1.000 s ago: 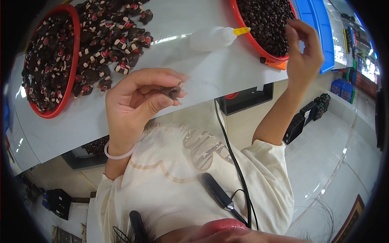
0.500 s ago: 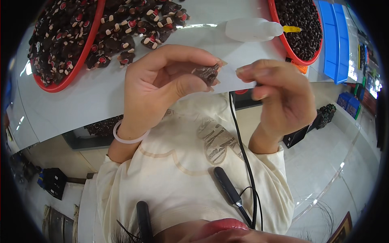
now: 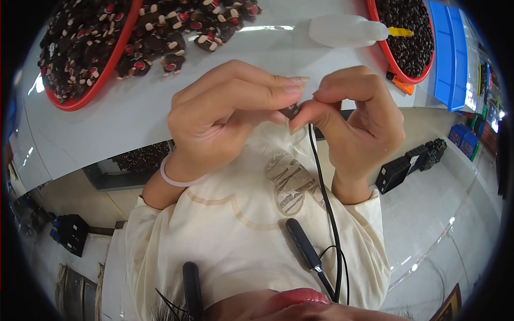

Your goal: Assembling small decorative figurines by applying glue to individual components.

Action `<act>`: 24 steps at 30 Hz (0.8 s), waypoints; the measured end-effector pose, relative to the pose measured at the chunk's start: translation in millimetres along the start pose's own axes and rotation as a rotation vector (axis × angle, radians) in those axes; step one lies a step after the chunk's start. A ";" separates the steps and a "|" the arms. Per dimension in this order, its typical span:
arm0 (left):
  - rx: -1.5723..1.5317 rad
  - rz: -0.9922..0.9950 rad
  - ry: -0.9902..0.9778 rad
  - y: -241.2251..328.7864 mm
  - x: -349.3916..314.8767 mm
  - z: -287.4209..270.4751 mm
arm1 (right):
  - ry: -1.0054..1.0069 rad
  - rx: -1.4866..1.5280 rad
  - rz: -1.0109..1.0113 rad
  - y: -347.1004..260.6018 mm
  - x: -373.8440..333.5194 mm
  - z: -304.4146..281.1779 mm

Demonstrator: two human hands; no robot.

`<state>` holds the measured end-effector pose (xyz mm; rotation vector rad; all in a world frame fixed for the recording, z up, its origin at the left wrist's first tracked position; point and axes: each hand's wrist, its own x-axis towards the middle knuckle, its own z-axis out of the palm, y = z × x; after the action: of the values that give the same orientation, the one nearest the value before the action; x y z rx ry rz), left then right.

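Observation:
Above my lap, just off the table's near edge, my two hands meet at the fingertips. A small dark brown, glossy piece is pinched in my left hand, mostly covered by the fingers. My right hand is closed, its thumb tip against that piece; whatever lies between its thumb and finger is hidden. Beyond my left hand, several loose dark pieces with red and cream parts lie on the white table. A red basin at the far left is heaped with similar pieces.
At the far right, another red basin holds small dark round pieces. Near it lie a white squeeze bottle with a yellow tip, an orange object and a blue tray. A black cable hangs down my front.
My right hand has moved left and its fingertips now meet those of my left hand. My left fingers have closed further over the dark piece, hiding most of it.

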<state>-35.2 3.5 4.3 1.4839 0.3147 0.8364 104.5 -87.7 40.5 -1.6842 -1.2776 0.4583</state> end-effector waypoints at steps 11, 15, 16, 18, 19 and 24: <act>1.161 0.322 0.142 49.0 30.1 -87.7 | -0.117 0.121 0.083 6.4 -6.3 -3.1; 1.476 0.081 0.166 63.5 61.4 -101.6 | -0.184 0.126 0.060 6.3 -3.0 0.0; 1.590 -0.125 0.164 67.5 66.8 -100.8 | -0.179 0.126 0.059 5.8 -3.1 -0.1; 1.576 -0.196 0.140 74.5 72.6 -95.5 | -0.190 0.151 0.007 5.4 -3.7 -1.7; 1.566 -0.166 0.168 77.3 73.5 -90.4 | -0.185 0.150 0.007 5.7 -4.9 -3.1; 1.337 -0.125 0.079 74.3 77.3 -73.1 | -0.101 0.096 0.053 9.5 -7.6 -11.4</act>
<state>-51.9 99.6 89.9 2.6029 1.1626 0.5503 115.2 -99.8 36.3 -1.6347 -1.2654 0.6330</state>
